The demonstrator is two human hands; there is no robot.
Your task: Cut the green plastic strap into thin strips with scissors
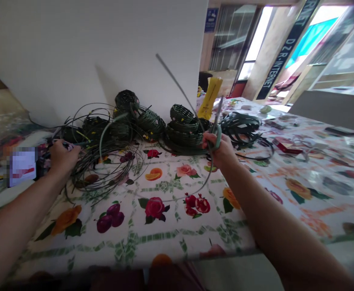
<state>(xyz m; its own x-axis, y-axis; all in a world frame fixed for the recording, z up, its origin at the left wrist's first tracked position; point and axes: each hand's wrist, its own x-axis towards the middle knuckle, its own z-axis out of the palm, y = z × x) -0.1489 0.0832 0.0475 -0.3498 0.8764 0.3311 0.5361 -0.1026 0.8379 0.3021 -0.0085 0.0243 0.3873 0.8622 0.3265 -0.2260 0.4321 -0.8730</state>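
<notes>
**Right hand** [221,150]: fingers clenched round a long grey-green cane strand [177,83] – it sticks up past the pile and loops down toward the table.

**Left hand** [63,158]: fingers curled over something dark at the edge of the pile – can't tell what, or if it's actually gripped.

**Coils:** loose dark strands [104,171] tangled between the hands.

**Baskets:** dark green woven baskets [183,131] heaped against a white wall [73,52], just beyond the hands.

**Table:** floral tablecloth [164,242] under everything, yellow bag [210,97] upright behind the pile.
</notes>
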